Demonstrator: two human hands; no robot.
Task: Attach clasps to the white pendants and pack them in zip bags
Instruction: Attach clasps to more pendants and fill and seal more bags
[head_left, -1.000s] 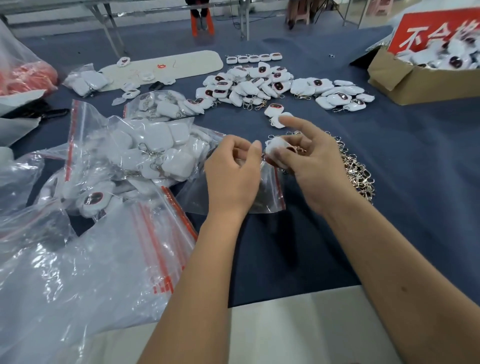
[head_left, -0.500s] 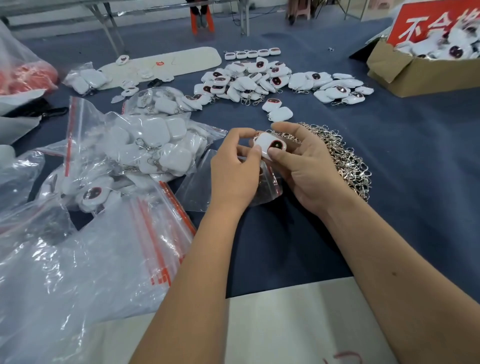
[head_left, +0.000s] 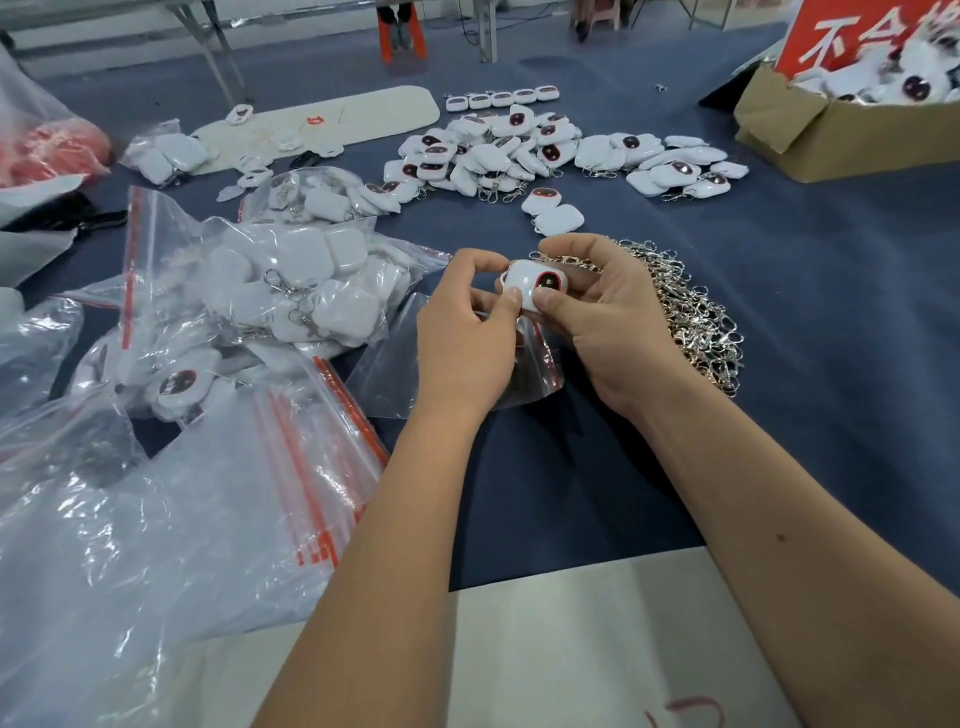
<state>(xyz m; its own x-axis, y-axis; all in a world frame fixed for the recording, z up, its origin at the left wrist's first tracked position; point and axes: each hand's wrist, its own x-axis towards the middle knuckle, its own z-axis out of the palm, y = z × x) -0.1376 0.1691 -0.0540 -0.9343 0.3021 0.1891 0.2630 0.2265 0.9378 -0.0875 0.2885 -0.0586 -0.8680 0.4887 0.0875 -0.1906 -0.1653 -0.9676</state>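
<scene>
Both hands meet over the blue cloth (head_left: 779, 312) with one white pendant (head_left: 532, 283) held between them. Left hand (head_left: 462, 343): fingers curled, thumb tip pressed against the pendant's near left edge. Right hand (head_left: 608, 312): thumb on the near edge, forefinger arched over the far side, so the pendant is pinched from both sides, dark red-rimmed window facing up. Against half a second ago the grip and pendant sit almost unchanged; a second ago the pendant was turned white side out and the right forefinger was stretched straight. Whether a clasp hangs from this pendant cannot be told. Under the hands, touching the cloth, lies an empty zip bag (head_left: 400, 374). Just right of the pendant, partly behind the right hand, is the clasp heap (head_left: 696, 317). Beyond the pendant, the loose pendant pile (head_left: 519, 156); far right of it, a cardboard box (head_left: 831, 135). Left of the pendant, filled zip bags (head_left: 291, 280).
</scene>
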